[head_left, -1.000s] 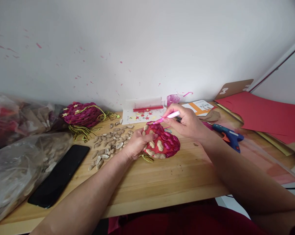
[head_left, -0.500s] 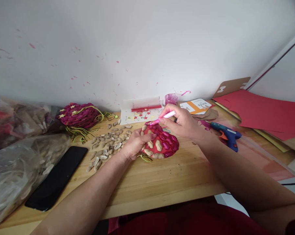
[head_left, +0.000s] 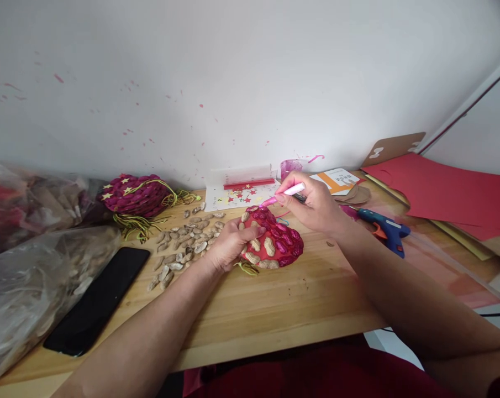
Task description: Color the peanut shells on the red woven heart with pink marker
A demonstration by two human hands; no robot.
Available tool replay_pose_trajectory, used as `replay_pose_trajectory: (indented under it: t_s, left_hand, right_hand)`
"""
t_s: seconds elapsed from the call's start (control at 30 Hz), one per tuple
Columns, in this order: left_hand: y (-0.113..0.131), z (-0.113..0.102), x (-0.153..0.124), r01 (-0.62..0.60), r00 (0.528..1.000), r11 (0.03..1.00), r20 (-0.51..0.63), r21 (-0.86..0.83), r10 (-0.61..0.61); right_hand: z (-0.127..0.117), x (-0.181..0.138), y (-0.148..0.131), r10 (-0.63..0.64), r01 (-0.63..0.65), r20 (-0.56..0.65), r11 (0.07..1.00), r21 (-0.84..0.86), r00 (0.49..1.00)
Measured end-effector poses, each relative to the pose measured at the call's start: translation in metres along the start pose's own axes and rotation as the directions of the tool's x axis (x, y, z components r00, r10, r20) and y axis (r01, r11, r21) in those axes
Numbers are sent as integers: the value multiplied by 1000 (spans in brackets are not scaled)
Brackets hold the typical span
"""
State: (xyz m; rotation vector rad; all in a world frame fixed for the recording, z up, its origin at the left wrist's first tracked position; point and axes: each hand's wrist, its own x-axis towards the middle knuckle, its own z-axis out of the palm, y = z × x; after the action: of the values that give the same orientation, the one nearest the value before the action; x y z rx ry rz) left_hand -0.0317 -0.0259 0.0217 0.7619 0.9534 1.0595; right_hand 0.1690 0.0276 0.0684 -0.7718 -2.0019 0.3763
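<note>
My left hand [head_left: 230, 243] grips the left side of a red disc covered with peanut shells [head_left: 270, 247], its thumb over the front. Shells along the disc's top and right are coated magenta; those at the lower left are plain tan. Between the thumb and fingers of my right hand [head_left: 311, 203] is a white-handled paintbrush [head_left: 294, 189] with a pink lower part. Its tip is at the disc's upper edge; whether it touches a shell I cannot tell. Loose peanut shells [head_left: 187, 243] lie left of my left hand. Yellow-green yarn [head_left: 247, 268] shows below the disc.
A black phone [head_left: 98, 298] and plastic bags [head_left: 63, 282] lie at left, near a magenta shell bundle [head_left: 136, 196]. Behind the disc are a star-covered sheet [head_left: 216, 199] and a pink-stained cup [head_left: 290, 167]. A blue glue gun [head_left: 393, 235] and red sheets [head_left: 448, 190] are at right.
My right hand has shifted slightly right with the brush, whose tip has moved right and a little up along the disc's top edge. My left hand and the disc have hardly moved.
</note>
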Motion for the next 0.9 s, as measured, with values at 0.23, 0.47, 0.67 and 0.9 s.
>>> replay_pose_trajectory:
  t_s: [0.23, 0.47, 0.67, 0.9]
  left_hand:
    - [-1, -1, 0, -5, 1000, 1000, 0, -11, 5]
    - [-1, 1, 0, -23, 1000, 1000, -4, 13, 23]
    - [-1, 2, 0, -22, 1000, 1000, -5, 4, 22]
    - [-1, 3, 0, -19, 1000, 1000, -9, -10, 19]
  right_hand:
    - [3, 0, -2, 16, -16, -11, 1000, 7, 1000]
    - [7, -2, -3, 41, -43, 25, 994, 96, 999]
    - [6, -1, -1, 35, -33, -20, 997, 75, 999]
    - [6, -1, 1, 19, -19, -20, 999, 38, 1000]
